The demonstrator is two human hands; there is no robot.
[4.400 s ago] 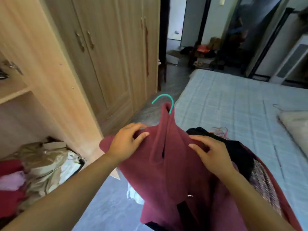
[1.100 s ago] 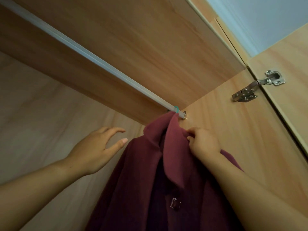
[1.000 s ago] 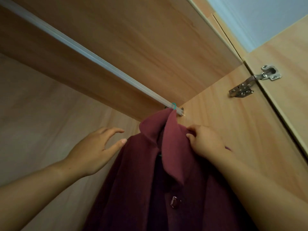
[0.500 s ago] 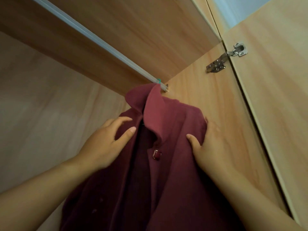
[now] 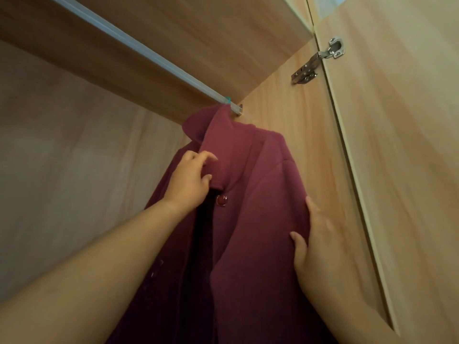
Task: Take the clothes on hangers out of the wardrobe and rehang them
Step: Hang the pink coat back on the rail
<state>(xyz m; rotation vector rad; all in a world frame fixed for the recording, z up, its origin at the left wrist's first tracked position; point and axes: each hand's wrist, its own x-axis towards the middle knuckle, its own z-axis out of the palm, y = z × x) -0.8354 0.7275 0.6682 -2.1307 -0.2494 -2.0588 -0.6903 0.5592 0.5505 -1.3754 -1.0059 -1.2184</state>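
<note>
Coat [image 5: 248,219] hung on rail [image 5: 149,53] at far-right end by teal hook [image 5: 227,98], left fingers [image 5: 198,157] clamped on lapel, right fingers [image 5: 311,209] straight along its right edge, thumb on front; risk of unseating hook or skewing coat via hard downward lapel tug.

The coat [image 5: 250,219] is matt, felted maroon cloth (button [image 5: 221,200] glossy). Above the left hand [image 5: 188,182], a smooth rail [image 5: 139,49]; wardrobe panels [image 5: 285,135] are wood-grain, hinge [image 5: 319,60] shiny metal.
</note>
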